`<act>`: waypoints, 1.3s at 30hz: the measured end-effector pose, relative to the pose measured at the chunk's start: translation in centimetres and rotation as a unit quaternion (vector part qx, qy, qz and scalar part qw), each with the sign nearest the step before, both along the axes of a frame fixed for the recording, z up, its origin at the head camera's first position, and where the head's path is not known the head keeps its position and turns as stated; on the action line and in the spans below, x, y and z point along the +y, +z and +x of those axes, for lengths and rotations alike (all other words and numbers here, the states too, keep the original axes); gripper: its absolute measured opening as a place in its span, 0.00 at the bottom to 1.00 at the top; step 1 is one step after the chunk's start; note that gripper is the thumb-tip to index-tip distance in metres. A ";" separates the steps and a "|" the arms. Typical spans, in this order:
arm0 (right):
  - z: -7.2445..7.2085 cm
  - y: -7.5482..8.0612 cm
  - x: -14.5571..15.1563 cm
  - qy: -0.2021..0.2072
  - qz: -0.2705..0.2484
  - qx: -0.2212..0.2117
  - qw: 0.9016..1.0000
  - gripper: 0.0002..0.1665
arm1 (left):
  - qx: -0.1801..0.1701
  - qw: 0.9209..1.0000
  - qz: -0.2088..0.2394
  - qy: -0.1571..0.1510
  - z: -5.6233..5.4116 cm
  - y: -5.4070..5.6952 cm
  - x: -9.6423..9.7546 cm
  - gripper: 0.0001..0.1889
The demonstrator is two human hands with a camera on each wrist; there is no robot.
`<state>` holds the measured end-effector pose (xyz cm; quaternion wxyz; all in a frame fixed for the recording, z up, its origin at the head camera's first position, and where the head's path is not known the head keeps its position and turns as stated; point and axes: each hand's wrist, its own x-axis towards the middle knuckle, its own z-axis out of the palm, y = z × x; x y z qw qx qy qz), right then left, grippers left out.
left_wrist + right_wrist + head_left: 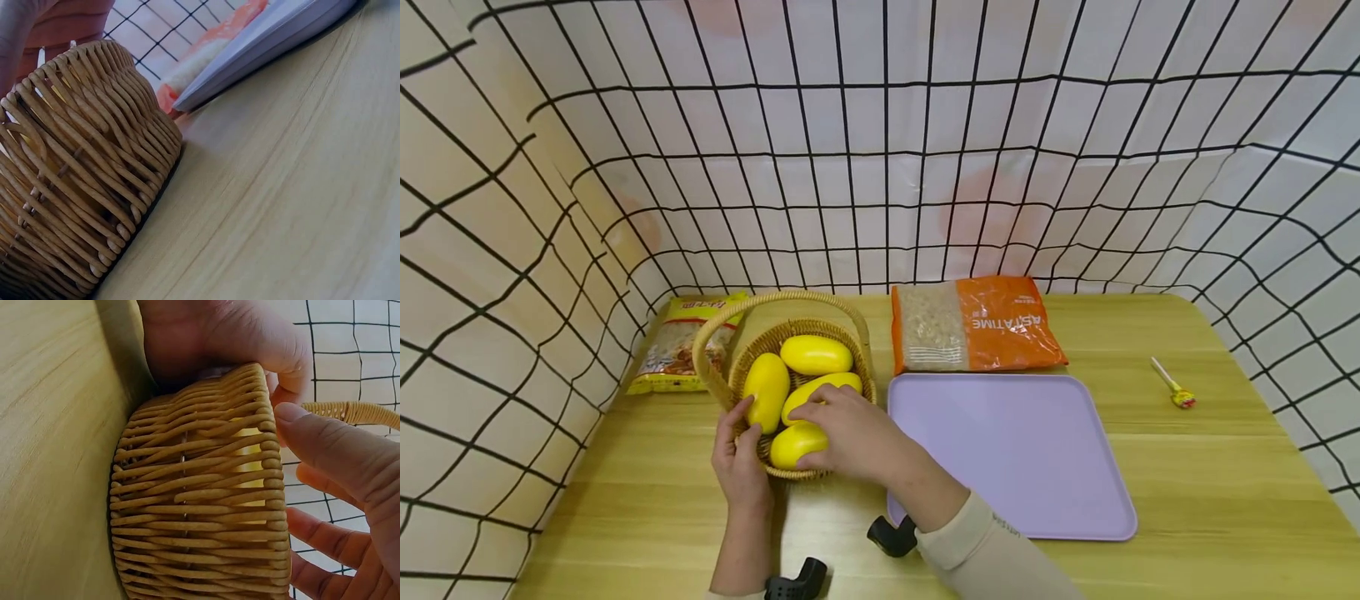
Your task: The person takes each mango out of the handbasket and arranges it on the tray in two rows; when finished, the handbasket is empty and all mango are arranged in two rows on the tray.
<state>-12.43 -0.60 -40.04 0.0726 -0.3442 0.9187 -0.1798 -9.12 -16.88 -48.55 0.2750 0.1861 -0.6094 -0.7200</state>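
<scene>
A round wicker basket (851,327) with a tall handle holds several smooth yellow oval fruits that look like mangoes. My left hand (742,467) grips the basket's rim at the near left, its fingertips beside the left mango (767,392). Over the near side reaches my right hand (857,433), thumb and fingers curved around the front mango (793,446). Part of that fruit is hidden beneath the hand. The right wrist view shows the right hand (350,487) at the rim, its fingers spread apart, while yellow shows through the weave.
To the right of the basket lies a lavender tray (1015,450). Behind it is an orange and clear food bag (973,325). A yellow food bag (673,350) sits at the back left, a lollipop (1180,396) at the right. White grid-patterned walls (910,183) surround the table.
</scene>
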 end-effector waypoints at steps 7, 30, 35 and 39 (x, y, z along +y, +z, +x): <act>-0.2 -0.4 0.2 0.003 -0.009 -0.008 1.000 0.34 | -0.005 1.000 -0.011 0.006 -0.3 -0.1 0.0 0.19; -1.2 -1.0 -0.2 0.044 0.041 -0.016 0.998 0.32 | -0.008 1.000 -0.013 0.008 -0.4 -0.1 0.1 0.19; -1.1 -0.9 -0.2 0.043 0.045 -0.016 0.998 0.32 | -0.008 1.000 -0.013 0.007 -0.4 0.0 0.1 0.19; -1.1 -0.6 0.0 0.039 0.031 -0.023 0.998 0.31 | -0.009 1.000 -0.016 0.008 -0.4 0.0 0.1 0.19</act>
